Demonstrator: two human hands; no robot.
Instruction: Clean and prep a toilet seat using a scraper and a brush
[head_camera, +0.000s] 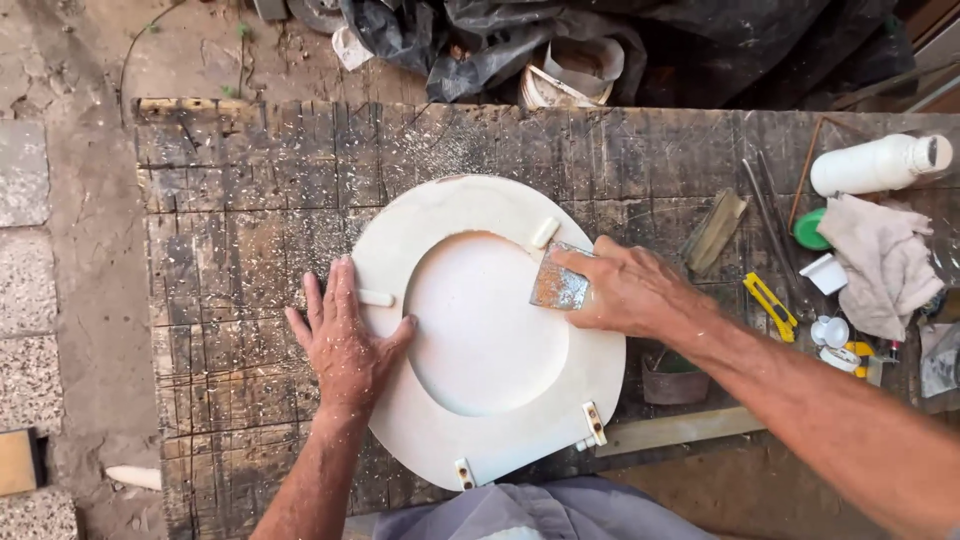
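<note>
A white toilet seat and lid (500, 400) lies flat, underside up, on a scarred, dusty wooden workbench (240, 210). Small white bumpers and two metal hinge fittings show on the seat. My left hand (342, 335) rests flat on the seat's left rim, fingers spread, pressing down beside one bumper. At the seat's right inner rim, my right hand (625, 290) grips a folded piece of sandpaper (558, 283), held against the surface near another bumper.
On the bench's right end lie a white plastic bottle (875, 163), a crumpled cloth (885, 260), a green lid (810, 230), a yellow utility knife (770, 305), metal rods and small white caps. Black plastic sheeting and a bucket (570, 75) sit behind the bench.
</note>
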